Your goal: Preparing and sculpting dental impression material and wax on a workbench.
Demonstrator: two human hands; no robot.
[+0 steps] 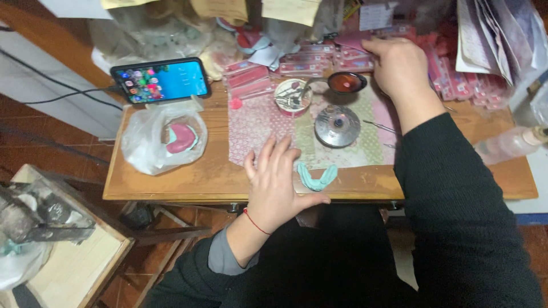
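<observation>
My left hand (275, 183) lies flat, fingers spread, on the front edge of the wooden table (171, 181), beside a teal horseshoe-shaped dental cast (317, 177) that its thumb nearly touches. My right hand (398, 64) reaches to the back of the table, fingers curled down onto a pile of flat pink packets (311, 60). A patterned pink and green mat (257, 122) covers the middle of the table. On the mat stand a round metal disc (337, 126), a small dark bowl of red material (346, 82) and a cup holding several metal tools (291, 97).
A phone (161, 80) with a lit screen leans at the back left, a cable running off it. In front of it lies a clear plastic bag (162, 137) with a pink and teal cast. A plastic bottle (511, 144) lies at right. A lower wooden stand (68, 268) sits at bottom left.
</observation>
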